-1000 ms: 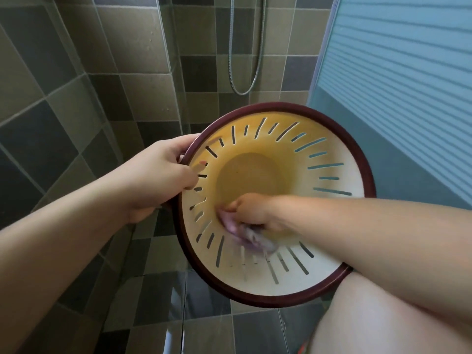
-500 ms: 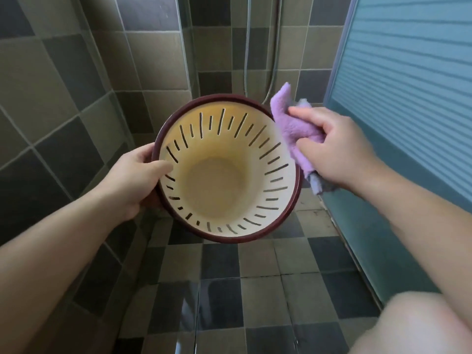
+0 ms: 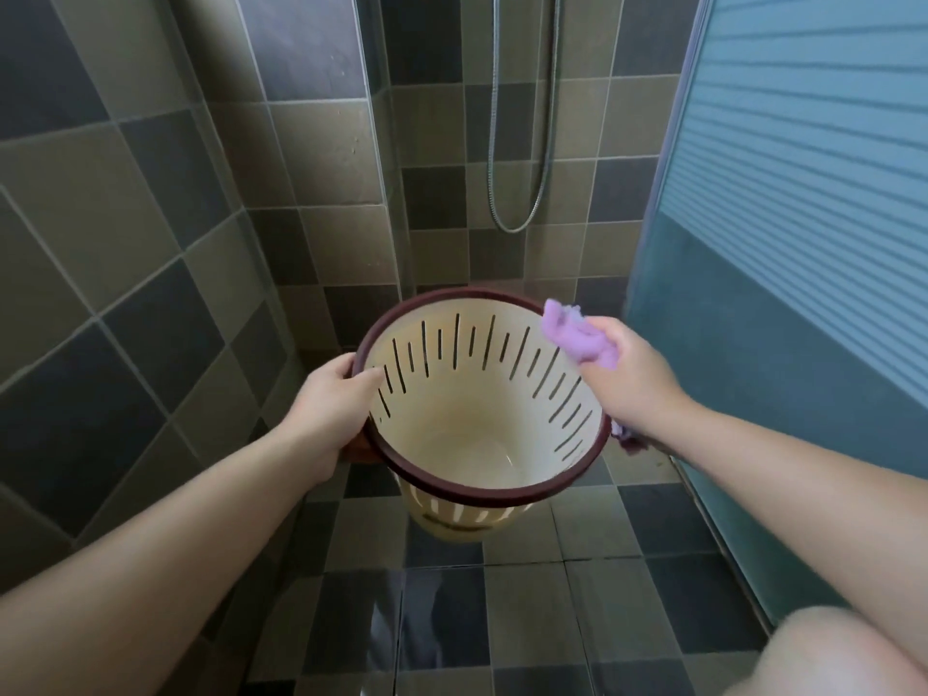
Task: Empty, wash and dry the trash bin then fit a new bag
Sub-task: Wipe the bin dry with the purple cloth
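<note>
The trash bin (image 3: 477, 424) is cream plastic with narrow slots in its wall and a dark maroon rim. It hangs above the tiled floor, tilted so its empty inside faces me. My left hand (image 3: 334, 404) grips the rim at the left, thumb inside. My right hand (image 3: 627, 379) is at the bin's right rim, closed around a purple cloth (image 3: 577, 334) that bunches out above my fingers; a bit of cloth also hangs below my wrist.
Tiled walls close in on the left and at the back. A metal shower hose (image 3: 522, 143) loops down the back wall. A blue ribbed door (image 3: 803, 243) stands on the right. The wet tiled floor (image 3: 452, 620) lies below. My knee (image 3: 853, 655) shows at bottom right.
My right hand pulled the cloth out of the bin and now holds it at the right rim. The bin moved away from me, lower, and turned more upright.
</note>
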